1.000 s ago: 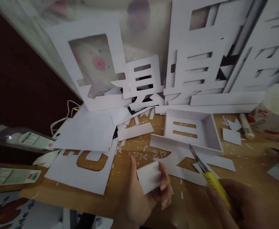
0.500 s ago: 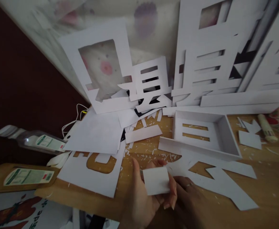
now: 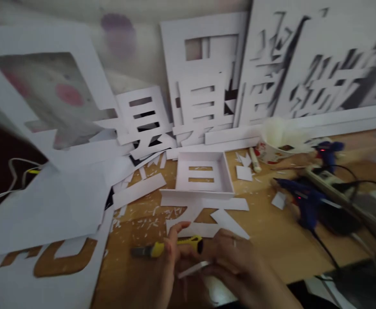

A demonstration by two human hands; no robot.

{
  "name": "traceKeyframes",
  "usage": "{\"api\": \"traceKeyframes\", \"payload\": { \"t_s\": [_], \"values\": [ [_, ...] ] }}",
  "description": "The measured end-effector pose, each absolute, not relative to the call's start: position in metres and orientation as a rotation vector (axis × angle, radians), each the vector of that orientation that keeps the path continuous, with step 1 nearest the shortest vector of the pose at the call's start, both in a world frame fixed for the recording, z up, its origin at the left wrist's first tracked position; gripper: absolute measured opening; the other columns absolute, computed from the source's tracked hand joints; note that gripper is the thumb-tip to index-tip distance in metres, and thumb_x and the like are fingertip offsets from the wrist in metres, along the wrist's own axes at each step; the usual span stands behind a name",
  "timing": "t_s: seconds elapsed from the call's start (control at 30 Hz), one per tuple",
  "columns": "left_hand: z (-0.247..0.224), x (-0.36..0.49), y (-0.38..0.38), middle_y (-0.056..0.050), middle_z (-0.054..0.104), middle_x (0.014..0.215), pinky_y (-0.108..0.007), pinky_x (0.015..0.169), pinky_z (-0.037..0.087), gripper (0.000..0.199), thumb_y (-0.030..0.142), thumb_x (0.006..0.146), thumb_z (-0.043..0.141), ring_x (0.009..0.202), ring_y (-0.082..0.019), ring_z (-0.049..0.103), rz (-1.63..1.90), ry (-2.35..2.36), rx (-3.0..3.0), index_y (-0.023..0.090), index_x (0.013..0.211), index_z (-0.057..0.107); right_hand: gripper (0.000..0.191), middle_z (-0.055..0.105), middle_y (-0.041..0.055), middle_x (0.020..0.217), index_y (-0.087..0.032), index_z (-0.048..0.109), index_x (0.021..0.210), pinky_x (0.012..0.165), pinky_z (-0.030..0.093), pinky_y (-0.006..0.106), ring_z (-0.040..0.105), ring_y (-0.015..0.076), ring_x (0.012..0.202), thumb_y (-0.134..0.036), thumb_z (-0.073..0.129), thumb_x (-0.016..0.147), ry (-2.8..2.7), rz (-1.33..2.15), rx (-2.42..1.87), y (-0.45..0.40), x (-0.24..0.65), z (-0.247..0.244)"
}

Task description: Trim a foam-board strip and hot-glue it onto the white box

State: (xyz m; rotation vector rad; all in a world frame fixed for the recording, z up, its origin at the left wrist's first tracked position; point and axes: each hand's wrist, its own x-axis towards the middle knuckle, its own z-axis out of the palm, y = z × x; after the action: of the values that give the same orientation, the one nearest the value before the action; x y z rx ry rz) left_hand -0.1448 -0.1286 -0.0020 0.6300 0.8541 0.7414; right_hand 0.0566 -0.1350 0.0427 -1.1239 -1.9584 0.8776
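A small white piece (image 3: 194,269), seen nearly edge-on, lies between my two hands. My left hand (image 3: 171,262) has its thumb raised and its other fingers curled behind the piece, beside a yellow utility knife (image 3: 176,246). My right hand (image 3: 234,259), with a ring on one finger, has its fingers closed on the piece's right end. Just beyond the hands, a flat white cut-out (image 3: 192,212) is joined to or touching a shallow white box form (image 3: 221,178) with two slots in its base. Motion blurs both hands.
Two blue glue guns (image 3: 308,204) with red lights lie at the right by a power strip (image 3: 323,182) and cables. A paper cup (image 3: 269,152) stands behind. Cut-out white panels (image 3: 203,77) lean along the back. White sheets (image 3: 55,206) cover the left; scraps litter the wood.
The view has swung right, bringing the glue guns and cup into sight. The white piece has turned from face-on to nearly edge-on, and the yellow knife now shows by my left hand.
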Motion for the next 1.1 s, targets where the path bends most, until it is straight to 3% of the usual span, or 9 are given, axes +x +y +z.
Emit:
{"api": "traceKeyframes", "payload": {
  "t_s": [0.07, 0.1, 0.17, 0.3, 0.37, 0.47, 0.57, 0.7, 1.1],
  "values": [
    [0.011, -0.141, -0.125, -0.005, 0.078, 0.085, -0.035, 0.079, 0.051, 0.079, 0.080, 0.078, 0.050, 0.086, -0.024, 0.073, 0.739, 0.990, 0.832, 0.024, 0.133, 0.042, 0.013, 0.069, -0.0014, 0.080, -0.025, 0.066, 0.089, 0.065, 0.051, 0.023, 0.066, 0.0151, 0.072, -0.033, 0.060, 0.097, -1.827, 0.695, -1.296, -0.133, 0.090, 0.041],
    [0.019, -0.139, -0.123, -0.007, 0.079, 0.093, -0.039, 0.095, 0.048, 0.066, 0.071, 0.086, 0.052, 0.104, -0.025, 0.070, 0.721, 1.080, 0.954, 0.025, 0.133, 0.045, 0.011, 0.069, -0.0001, 0.081, -0.024, 0.067, 0.090, 0.064, 0.051, 0.025, 0.065, 0.0166, 0.073, -0.033, 0.062, 0.095, -1.781, 0.630, -1.369, -0.131, 0.109, 0.039],
    [0.033, -0.134, -0.120, -0.006, 0.076, 0.113, -0.042, 0.110, 0.038, 0.049, 0.056, 0.094, 0.051, 0.120, -0.023, 0.064, 0.723, 1.179, 1.121, 0.028, 0.134, 0.045, 0.010, 0.068, 0.0023, 0.082, -0.022, 0.065, 0.092, 0.065, 0.049, 0.028, 0.064, 0.0188, 0.074, -0.032, 0.062, 0.094, -1.681, 0.495, -1.493, -0.122, 0.145, 0.030],
    [0.049, -0.114, -0.118, -0.002, 0.045, 0.154, -0.042, 0.110, 0.042, 0.050, 0.037, 0.101, 0.043, 0.108, -0.020, 0.071, 0.905, 1.177, 1.279, 0.045, 0.146, 0.024, 0.020, 0.067, 0.0021, 0.082, -0.018, 0.066, 0.095, 0.069, 0.050, 0.031, 0.064, 0.0180, 0.075, -0.037, 0.058, 0.097, -1.676, 0.460, -1.577, -0.095, 0.186, 0.001],
    [0.050, -0.105, -0.113, 0.000, 0.032, 0.161, -0.043, 0.116, 0.035, 0.053, 0.025, 0.101, 0.038, 0.130, -0.020, 0.057, 0.974, 1.168, 1.495, 0.045, 0.148, 0.025, 0.022, 0.066, 0.0000, 0.081, -0.017, 0.066, 0.097, 0.068, 0.052, 0.031, 0.064, 0.0157, 0.071, -0.038, 0.059, 0.098, -1.715, 0.498, -1.595, -0.083, 0.189, -0.012],
    [0.044, -0.094, -0.097, 0.001, 0.039, 0.157, -0.055, 0.122, 0.018, 0.051, 0.014, 0.096, 0.038, 0.150, -0.023, 0.025, 0.913, 1.173, 2.050, 0.038, 0.140, 0.044, 0.022, 0.066, -0.0002, 0.083, -0.016, 0.066, 0.099, 0.069, 0.055, 0.032, 0.064, 0.0149, 0.073, -0.037, 0.062, 0.098, -1.774, 0.539, -1.586, -0.073, 0.186, -0.025],
    [0.039, -0.077, -0.074, -0.007, 0.056, 0.143, -0.062, 0.117, 0.025, 0.035, 0.013, 0.093, 0.045, 0.144, -0.028, 0.036, 0.784, 1.122, 2.346, 0.027, 0.122, 0.060, 0.021, 0.066, -0.0003, 0.084, -0.015, 0.065, 0.098, 0.068, 0.056, 0.032, 0.065, 0.0143, 0.072, -0.035, 0.062, 0.099, -1.821, 0.563, -1.554, -0.069, 0.183, -0.031],
    [0.033, -0.042, -0.046, -0.010, 0.067, 0.120, -0.051, 0.104, 0.044, 0.029, 0.010, 0.091, 0.051, 0.118, -0.026, 0.059, 0.734, 1.132, 2.383, 0.019, 0.115, 0.063, 0.020, 0.066, 0.0002, 0.086, -0.015, 0.065, 0.098, 0.070, 0.056, 0.033, 0.064, 0.0145, 0.073, -0.035, 0.062, 0.099, -1.819, 0.532, -1.533, -0.069, 0.183, -0.037],
    [0.004, -0.011, -0.024, -0.003, 0.054, 0.097, -0.041, 0.093, 0.049, 0.033, 0.006, 0.077, 0.073, 0.098, -0.021, 0.057, 0.761, 1.161, 2.349, 0.022, 0.105, 0.071, 0.020, 0.068, 0.0024, 0.094, -0.016, 0.066, 0.106, 0.076, 0.056, 0.036, 0.066, 0.0167, 0.081, -0.034, 0.060, 0.100, -1.816, 0.490, -1.433, -0.069, 0.185, -0.048]
  ]
}}
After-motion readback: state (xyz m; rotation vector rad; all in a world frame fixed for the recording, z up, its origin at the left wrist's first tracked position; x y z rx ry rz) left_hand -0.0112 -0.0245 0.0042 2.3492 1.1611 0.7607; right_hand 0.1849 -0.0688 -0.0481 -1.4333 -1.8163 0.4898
